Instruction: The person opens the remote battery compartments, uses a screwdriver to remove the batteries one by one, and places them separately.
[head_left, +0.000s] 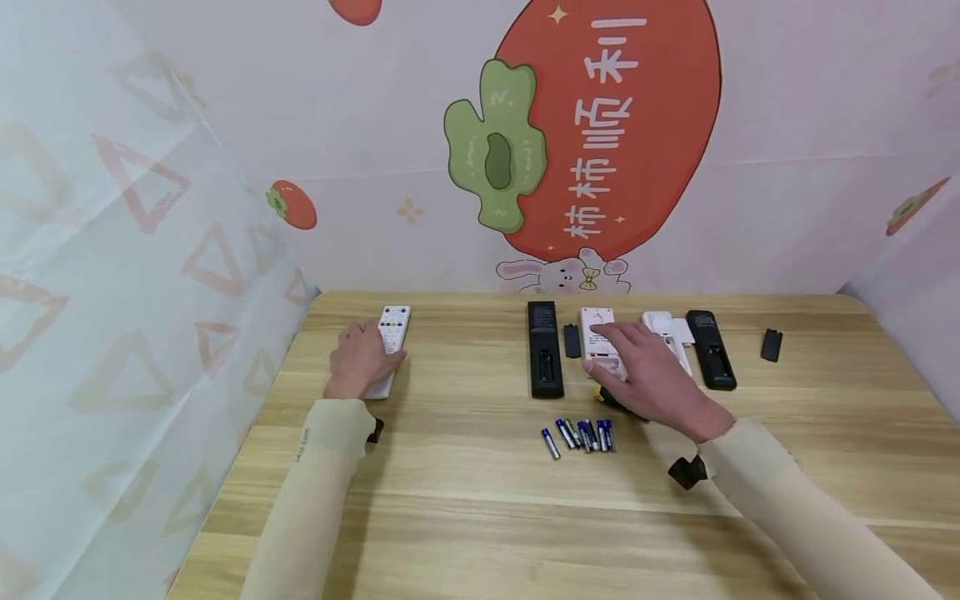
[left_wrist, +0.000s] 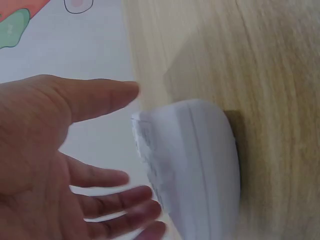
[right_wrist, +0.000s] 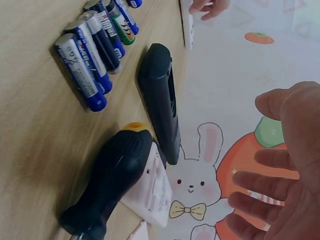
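My left hand is over a white remote control lying face up at the table's left. In the left wrist view its thumb and fingers are spread around the near end of that remote, not closed on it. My right hand hovers with spread fingers above a small white remote that lies face down, its battery compartment exposed. Beneath that hand is a screwdriver with a black and yellow handle, partly hidden in the head view. Several AA-type batteries lie in a row nearby.
A black remote lies back up, its compartment open, beside a black battery cover. Right of my right hand are another white device, a second open black remote and a loose cover. Printed cloth walls border the wooden table.
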